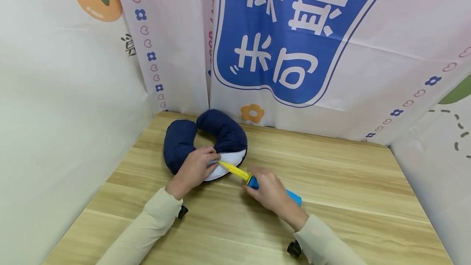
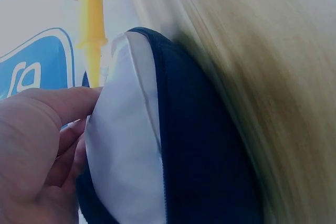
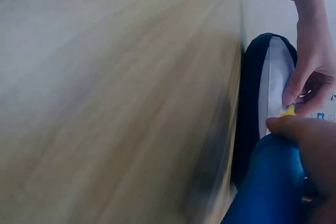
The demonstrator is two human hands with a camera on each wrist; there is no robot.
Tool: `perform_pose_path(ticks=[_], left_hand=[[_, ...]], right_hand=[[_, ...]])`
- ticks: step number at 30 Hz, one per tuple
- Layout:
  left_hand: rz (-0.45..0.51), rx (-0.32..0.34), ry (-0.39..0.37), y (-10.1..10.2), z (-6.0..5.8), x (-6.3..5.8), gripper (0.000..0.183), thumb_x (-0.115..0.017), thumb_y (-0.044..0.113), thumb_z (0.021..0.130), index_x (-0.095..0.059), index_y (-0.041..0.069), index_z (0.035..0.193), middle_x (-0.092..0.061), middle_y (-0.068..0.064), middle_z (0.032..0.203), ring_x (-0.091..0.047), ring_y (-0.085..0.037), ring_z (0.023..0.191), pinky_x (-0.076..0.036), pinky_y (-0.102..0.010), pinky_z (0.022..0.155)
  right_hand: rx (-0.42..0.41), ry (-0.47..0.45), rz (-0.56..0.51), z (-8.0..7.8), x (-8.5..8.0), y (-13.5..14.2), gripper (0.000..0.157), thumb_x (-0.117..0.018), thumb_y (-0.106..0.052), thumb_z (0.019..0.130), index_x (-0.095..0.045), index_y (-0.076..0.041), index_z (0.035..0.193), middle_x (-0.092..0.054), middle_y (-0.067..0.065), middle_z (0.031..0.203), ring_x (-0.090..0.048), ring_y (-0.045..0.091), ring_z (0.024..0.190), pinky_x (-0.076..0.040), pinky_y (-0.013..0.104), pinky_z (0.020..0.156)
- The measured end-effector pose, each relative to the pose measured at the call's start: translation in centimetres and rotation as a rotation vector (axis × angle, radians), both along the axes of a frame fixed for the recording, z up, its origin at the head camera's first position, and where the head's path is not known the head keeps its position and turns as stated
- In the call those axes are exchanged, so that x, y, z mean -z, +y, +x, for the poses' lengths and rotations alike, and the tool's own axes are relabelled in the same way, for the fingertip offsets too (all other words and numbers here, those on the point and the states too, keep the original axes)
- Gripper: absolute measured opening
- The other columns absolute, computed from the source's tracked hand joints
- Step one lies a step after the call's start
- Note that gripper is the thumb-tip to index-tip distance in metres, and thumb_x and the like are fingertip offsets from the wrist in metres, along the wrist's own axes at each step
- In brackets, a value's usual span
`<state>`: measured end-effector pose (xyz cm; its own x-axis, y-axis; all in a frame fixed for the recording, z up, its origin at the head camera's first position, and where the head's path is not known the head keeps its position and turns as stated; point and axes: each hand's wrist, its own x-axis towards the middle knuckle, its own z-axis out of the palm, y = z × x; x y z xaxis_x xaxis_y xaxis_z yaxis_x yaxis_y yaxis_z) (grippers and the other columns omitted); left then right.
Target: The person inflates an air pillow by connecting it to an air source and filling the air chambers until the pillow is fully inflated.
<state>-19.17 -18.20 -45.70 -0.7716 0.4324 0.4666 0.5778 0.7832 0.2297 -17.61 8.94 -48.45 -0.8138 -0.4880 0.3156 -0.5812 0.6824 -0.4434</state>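
A navy U-shaped neck pillow (image 1: 180, 146) lies on the table, its cover unzipped along the near side so that a white inner bladder (image 1: 235, 158) shows. My left hand (image 1: 196, 167) pinches the bladder's air valve, mostly hidden by the thumb and fingers. In my right hand (image 1: 270, 189) I grip a blue and yellow hand pump (image 1: 294, 197). Its yellow nozzle (image 2: 92, 19) points at the valve, the tip right beside my left thumb in the left wrist view. Whether the tip sits inside the valve cannot be told. The right wrist view shows the blue barrel (image 3: 270, 187) under my right hand.
The wood-grain table (image 1: 331, 175) carries the pillow near its back left corner. White printed cloth (image 1: 184, 52) stands behind it, and a pale wall (image 1: 73, 113) borders the left edge. Black wrist-camera mounts (image 1: 294, 248) hang below the sleeves.
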Motion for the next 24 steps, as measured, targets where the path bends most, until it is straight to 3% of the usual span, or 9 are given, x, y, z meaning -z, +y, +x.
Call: perform_pose_path(ticks=[4, 7, 17, 24], left_hand=[[-0.048, 0.045, 0.044, -0.1, -0.1, -0.1, 0.016, -0.084, 0.006, 0.09, -0.082, 0.008, 0.105, -0.072, -0.004, 0.1, -0.067, -0.019, 0.092, -0.061, -0.034, 0.081], [-0.081, 0.072, 0.103, 0.0, -0.1, 0.0, 0.015, -0.082, 0.004, 0.091, -0.082, 0.007, 0.105, -0.072, -0.005, 0.1, -0.067, -0.02, 0.092, -0.061, -0.033, 0.082], [-0.062, 0.129, 0.248, 0.5, 0.5, 0.5, 0.015, -0.08, 0.002, 0.091, -0.081, 0.005, 0.106, -0.075, -0.005, 0.101, -0.068, -0.019, 0.092, -0.061, -0.03, 0.081], [-0.041, 0.142, 0.226, 2.1, 0.8, 0.1, 0.015, -0.082, 0.004, 0.09, -0.082, 0.007, 0.105, -0.075, -0.002, 0.098, -0.068, -0.015, 0.089, -0.061, -0.026, 0.079]], right_hand=[[-0.018, 0.058, -0.027, -0.1, 0.0, 0.1, 0.033, -0.089, -0.023, 0.086, -0.076, -0.008, 0.114, -0.078, 0.005, 0.105, -0.07, 0.01, 0.084, -0.06, 0.024, 0.069], [-0.028, 0.093, -0.029, 0.0, -0.5, 0.4, 0.031, -0.089, -0.019, 0.085, -0.077, -0.008, 0.112, -0.078, 0.004, 0.1, -0.064, 0.006, 0.075, -0.055, 0.018, 0.063], [-0.078, 0.153, 0.026, 0.6, -2.6, 2.5, 0.036, -0.088, -0.019, 0.085, -0.077, -0.006, 0.117, -0.081, 0.01, 0.109, -0.064, 0.003, 0.068, -0.052, 0.012, 0.058], [-0.095, 0.157, 0.051, 1.0, -3.7, 4.8, 0.038, -0.088, -0.019, 0.084, -0.076, -0.005, 0.117, -0.08, 0.011, 0.107, -0.034, -0.008, 0.051, -0.031, 0.008, 0.043]])
